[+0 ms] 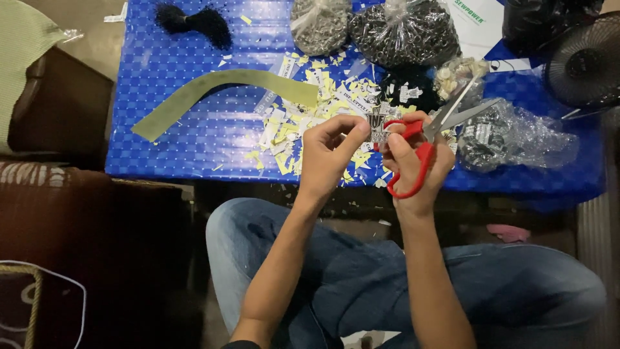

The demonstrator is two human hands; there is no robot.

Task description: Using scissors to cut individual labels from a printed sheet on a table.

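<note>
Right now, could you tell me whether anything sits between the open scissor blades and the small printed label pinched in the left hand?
Nothing visible does. The left hand pinches the small printed label just beside the right hand, which holds the red-handled scissors with blades open, pointing up and to the right. The paper scraps lie on the blue table underneath.

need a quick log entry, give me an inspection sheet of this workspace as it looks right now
surface: low blue dotted plastic-covered table.
job's things: red-handled steel scissors, blades open; small black-and-white printed label between both hands.
clutter: yellow and white paper scraps; curved olive strip; clear bags of small metal parts; black tuft; crumpled plastic bag.
grippers: left hand pinches the label; right hand is in the scissor loops.
cables: nothing seen.
surroundings: small black fan; brown cushion; person's jeans.
</note>
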